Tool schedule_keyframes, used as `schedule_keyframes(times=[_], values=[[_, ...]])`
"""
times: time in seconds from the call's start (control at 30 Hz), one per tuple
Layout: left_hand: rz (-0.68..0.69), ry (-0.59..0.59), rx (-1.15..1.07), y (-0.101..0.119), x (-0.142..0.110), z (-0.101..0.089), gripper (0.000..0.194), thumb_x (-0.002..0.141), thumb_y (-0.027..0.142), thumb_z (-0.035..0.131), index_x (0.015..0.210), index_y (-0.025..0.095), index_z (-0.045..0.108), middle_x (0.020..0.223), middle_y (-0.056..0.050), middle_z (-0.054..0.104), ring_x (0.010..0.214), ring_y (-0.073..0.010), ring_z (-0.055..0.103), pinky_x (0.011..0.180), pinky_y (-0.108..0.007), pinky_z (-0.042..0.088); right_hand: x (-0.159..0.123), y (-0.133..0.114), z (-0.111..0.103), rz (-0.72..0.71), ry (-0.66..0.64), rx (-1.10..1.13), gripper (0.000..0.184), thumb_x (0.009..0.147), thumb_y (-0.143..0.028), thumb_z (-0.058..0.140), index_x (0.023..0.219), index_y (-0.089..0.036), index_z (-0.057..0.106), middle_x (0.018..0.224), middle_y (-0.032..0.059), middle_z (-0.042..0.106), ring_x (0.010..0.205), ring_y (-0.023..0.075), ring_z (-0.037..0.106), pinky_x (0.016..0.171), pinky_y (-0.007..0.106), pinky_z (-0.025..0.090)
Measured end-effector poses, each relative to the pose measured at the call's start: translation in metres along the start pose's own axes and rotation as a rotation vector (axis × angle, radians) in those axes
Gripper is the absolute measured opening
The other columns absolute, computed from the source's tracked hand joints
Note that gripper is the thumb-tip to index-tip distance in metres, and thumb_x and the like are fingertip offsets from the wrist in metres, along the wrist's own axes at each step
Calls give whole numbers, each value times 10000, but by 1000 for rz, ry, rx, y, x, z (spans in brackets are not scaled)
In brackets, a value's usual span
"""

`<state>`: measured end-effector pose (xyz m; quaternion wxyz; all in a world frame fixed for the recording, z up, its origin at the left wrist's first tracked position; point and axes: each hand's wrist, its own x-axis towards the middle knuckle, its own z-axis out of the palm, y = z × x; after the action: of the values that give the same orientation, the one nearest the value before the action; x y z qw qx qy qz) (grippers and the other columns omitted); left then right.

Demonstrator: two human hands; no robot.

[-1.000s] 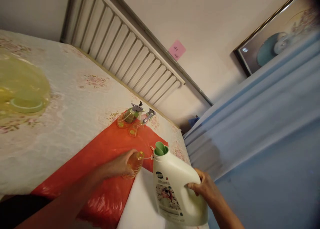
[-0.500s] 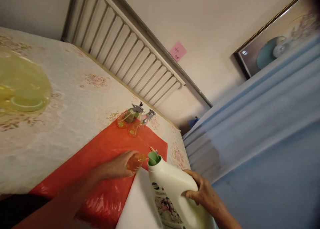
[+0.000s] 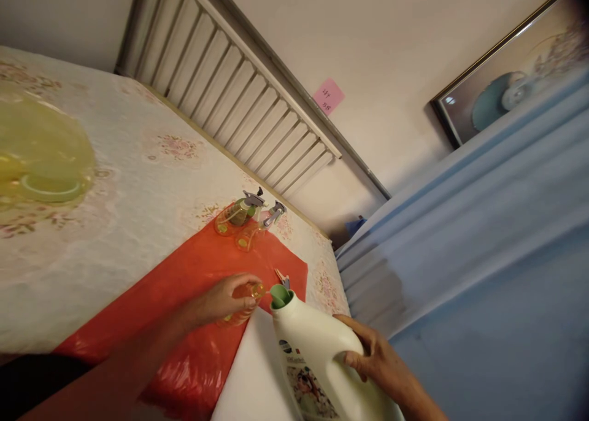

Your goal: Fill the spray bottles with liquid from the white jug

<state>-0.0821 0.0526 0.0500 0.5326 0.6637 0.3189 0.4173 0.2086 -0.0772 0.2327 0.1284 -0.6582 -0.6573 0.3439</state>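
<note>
Beside the jug (image 3: pixel 317 338), the left hand (image 3: pixel 229 299) clasps a bottle (image 3: pixel 238 318); the right hand (image 3: pixel 381 358) grips the jug, fingers curled.

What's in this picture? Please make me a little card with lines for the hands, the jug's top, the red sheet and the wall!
Left hand: fingers around a see-through bottle
Right hand: holding the big white jug
Jug's top: green spout, near the see-through bottle's neck
Red sheet: two spray bottles at its far end
Wall: pink note, framed picture
</note>
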Motion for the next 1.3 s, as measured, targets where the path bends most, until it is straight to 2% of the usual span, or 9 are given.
schedule_keyframes(times=[0.2,0.4,0.53,1.07,1.3], values=[[9,-5,-26,8,-2,0,353,782,419,612,1081,235,651,1168,-30,689,1113,-239,604,974,-307,444,-1,-2,-2,-22,-27,33,658,798,-564,639,1349,-221,534,1014,61,628,605,105,466,458,194,379],[66,4,-10,4,1,1,346,788,439,622,1058,226,668,1154,-39,692,1125,-245,596,992,-309,428,-1,-6,-4,-24,-47,34,660,800,-575,633,1354,-232,533,1064,65,621,594,98,459,461,197,367],[57,14,-18,2,2,2,355,792,442,623,1067,221,669,1154,-34,695,1114,-250,600,984,-306,437,-1,-10,-6,-13,-50,22,688,789,-599,632,1356,-223,532,1088,77,622,624,116,486,462,198,379],[57,0,-39,1,3,4,342,785,436,614,1044,219,663,1127,-50,694,1102,-240,604,996,-337,439,4,-24,-8,-16,-93,8,632,807,-533,643,1348,-222,542,919,42,624,591,102,471,447,183,391],[63,7,-46,-2,4,4,321,790,428,620,1039,230,662,1137,-48,691,1104,-226,604,997,-322,436,6,-29,-12,15,-89,-27,631,805,-540,639,1349,-235,543,919,33,635,596,107,484,442,185,382]])
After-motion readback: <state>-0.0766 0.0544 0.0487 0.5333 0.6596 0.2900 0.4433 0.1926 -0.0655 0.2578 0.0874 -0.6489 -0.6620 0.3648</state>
